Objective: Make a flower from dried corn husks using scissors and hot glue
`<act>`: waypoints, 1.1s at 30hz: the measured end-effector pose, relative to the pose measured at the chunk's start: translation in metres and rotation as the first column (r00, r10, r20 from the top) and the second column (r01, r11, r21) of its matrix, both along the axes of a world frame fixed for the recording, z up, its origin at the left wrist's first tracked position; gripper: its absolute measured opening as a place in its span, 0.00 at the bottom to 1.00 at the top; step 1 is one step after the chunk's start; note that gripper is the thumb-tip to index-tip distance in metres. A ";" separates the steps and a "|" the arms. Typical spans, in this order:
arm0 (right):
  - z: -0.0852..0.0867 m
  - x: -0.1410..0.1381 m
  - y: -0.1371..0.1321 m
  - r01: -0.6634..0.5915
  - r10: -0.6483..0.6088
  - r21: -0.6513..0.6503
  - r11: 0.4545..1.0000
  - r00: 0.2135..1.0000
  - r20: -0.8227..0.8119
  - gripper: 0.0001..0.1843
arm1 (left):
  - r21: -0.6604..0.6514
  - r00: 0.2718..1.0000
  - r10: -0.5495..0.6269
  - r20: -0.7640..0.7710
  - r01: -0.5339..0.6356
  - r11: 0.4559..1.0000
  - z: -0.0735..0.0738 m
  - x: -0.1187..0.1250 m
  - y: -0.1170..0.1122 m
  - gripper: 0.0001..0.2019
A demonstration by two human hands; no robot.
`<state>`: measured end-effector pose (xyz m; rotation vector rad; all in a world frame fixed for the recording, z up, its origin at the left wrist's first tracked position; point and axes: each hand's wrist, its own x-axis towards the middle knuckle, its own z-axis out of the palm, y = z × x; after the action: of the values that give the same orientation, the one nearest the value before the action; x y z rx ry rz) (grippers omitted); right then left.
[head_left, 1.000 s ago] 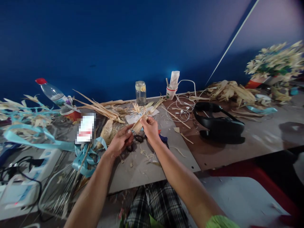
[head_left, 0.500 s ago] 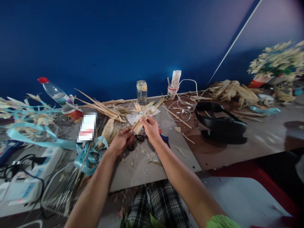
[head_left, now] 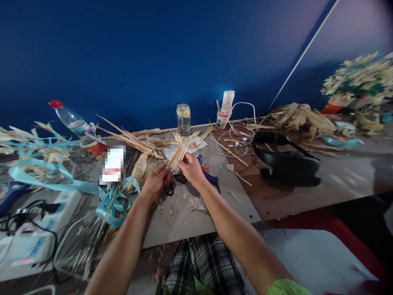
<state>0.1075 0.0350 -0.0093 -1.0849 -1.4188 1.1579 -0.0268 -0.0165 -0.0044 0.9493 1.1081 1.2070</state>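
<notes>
A pale, ribbed strip of dried corn husk (head_left: 177, 158) is stretched between my two hands above the grey board. My left hand (head_left: 159, 179) pinches its lower left end. The fingers of my right hand (head_left: 190, 167) close on its right side. Just below the husk lie black-handled scissors (head_left: 179, 178), partly hidden by my hands. A blue tool with an orange part (head_left: 211, 177) rests behind my right wrist. Beyond the strip, more cut husk pieces (head_left: 178, 140) lie on white paper.
A clear jar (head_left: 183, 119) and a paper cup (head_left: 223, 118) stand by the wall. Tangled white earphones (head_left: 236, 143) and a black headset (head_left: 285, 162) lie to the right. Blue ribbon (head_left: 113, 205), a power strip (head_left: 39, 233) and a tilted bottle (head_left: 70, 119) are at left.
My right hand has slid a little left and down along the husk strip. More of the strip's upper part and of the blue tool now shows. My left hand has barely moved.
</notes>
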 end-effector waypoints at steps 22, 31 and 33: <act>0.002 0.005 0.003 0.152 -0.152 0.002 0.988 0.988 -0.036 0.06 | -0.035 0.997 -0.077 -0.012 0.077 0.996 -0.004 -0.003 0.000 0.16; 0.010 0.003 -0.006 0.204 -0.209 0.064 0.977 0.974 0.086 0.05 | 0.025 0.983 0.180 0.043 -0.181 0.983 0.000 -0.003 0.001 0.20; 0.007 -0.004 -0.012 0.147 -0.157 0.085 0.985 0.980 0.123 0.05 | 0.058 0.979 0.203 -0.030 -0.201 0.978 -0.002 -0.003 0.002 0.20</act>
<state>0.1031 0.0234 -0.0025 -1.2109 -1.4398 0.9319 -0.0301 -0.0142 -0.0066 0.9196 1.2285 1.3956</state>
